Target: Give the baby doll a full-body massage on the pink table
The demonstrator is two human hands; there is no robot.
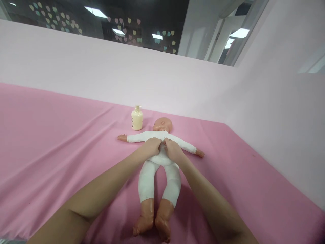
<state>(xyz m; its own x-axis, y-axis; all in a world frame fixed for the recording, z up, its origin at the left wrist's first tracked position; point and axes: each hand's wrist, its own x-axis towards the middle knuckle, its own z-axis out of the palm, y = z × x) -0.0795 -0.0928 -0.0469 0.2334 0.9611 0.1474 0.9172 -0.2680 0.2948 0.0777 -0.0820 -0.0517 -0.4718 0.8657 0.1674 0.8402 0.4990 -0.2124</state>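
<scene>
A baby doll (147, 183) lies on its back on a pink sheet, its head away from me and turned to the left. White cloth covers its body, arms and legs, while its head, hands and feet are bare plastic. Both its arms are spread out sideways. My left hand (152, 147) rests on the left of the doll's chest, fingers curled in and closed. Opposite it, my right hand (173, 149) is curled on the chest too, fingertips close to the left hand's. Whether either hand pinches the cloth is hidden.
A cream pump bottle (137, 120) stands upright left of the doll's head. The pink sheet (76, 142) has creases on its left side. A white wall (114, 74) rises behind and to the right, with a dark window (144, 20) above it bearing heart stickers.
</scene>
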